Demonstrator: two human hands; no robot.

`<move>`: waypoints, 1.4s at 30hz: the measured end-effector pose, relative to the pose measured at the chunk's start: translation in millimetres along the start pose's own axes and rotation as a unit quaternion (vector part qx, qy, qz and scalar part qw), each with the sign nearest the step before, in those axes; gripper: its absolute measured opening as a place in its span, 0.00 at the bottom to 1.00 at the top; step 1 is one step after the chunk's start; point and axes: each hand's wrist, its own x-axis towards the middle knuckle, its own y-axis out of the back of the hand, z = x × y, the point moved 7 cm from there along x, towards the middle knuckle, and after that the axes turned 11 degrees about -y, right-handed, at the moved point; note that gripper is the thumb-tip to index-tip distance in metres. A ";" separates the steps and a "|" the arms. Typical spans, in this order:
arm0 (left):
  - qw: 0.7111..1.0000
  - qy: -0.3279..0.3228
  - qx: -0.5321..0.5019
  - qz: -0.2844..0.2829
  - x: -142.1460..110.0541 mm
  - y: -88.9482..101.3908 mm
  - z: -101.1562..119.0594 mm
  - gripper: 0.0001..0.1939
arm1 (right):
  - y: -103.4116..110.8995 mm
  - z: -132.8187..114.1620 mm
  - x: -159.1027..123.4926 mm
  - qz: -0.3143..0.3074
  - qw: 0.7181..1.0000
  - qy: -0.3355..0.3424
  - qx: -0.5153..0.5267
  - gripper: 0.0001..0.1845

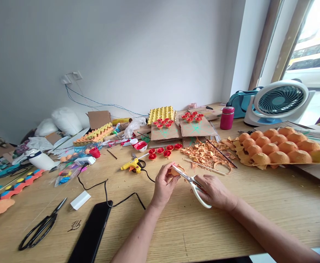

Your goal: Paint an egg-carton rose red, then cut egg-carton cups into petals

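Near the middle of the table, my left hand (164,184) pinches a small orange egg-carton cup (175,170), partly hidden by the fingers. My right hand (214,191) grips white-handled scissors (200,196), whose blades reach across to the cup's rim. Beyond my hands lie several red paper flowers (167,154), and to their right a heap of orange carton scraps (206,153). A yellow hot glue gun (132,165) rests left of my left hand.
An orange egg tray (281,146) and a white fan (280,102) stand at the right, beside a pink thermos (227,118). Cardboard sheets (198,128) bearing red flowers lie at the back. Black scissors (42,226), a phone (91,233) and a black cable (124,201) occupy the left front.
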 end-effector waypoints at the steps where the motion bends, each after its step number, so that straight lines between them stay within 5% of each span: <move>1: 1.000 -0.001 0.007 0.002 -0.4 0.7 -0.7 0.22 | 0.0 0.2 0.0 0.000 1.000 -0.001 0.000 0.14; 7: 0.999 0.005 0.006 0.038 -1.4 7.5 -6.5 0.23 | -1.1 1.0 -0.3 0.001 1.000 -0.010 0.010 0.15; 12: 0.990 0.072 -0.104 0.064 0.1 6.7 -10.4 0.24 | -0.1 5.2 0.5 0.012 0.999 -0.031 0.037 0.14; 17: 0.954 0.173 -0.239 0.048 -3.8 -3.7 -14.6 0.25 | 3.8 24.4 2.9 0.041 0.991 -0.107 0.074 0.12; 24: 0.915 0.229 -0.333 0.005 -8.0 -13.0 -10.9 0.27 | 6.1 34.7 5.9 0.041 0.977 -0.166 0.124 0.10; 42: 0.880 0.264 -0.393 -0.023 -14.0 -19.3 -19.2 0.25 | 7.1 31.3 5.4 0.007 0.971 -0.175 0.163 0.12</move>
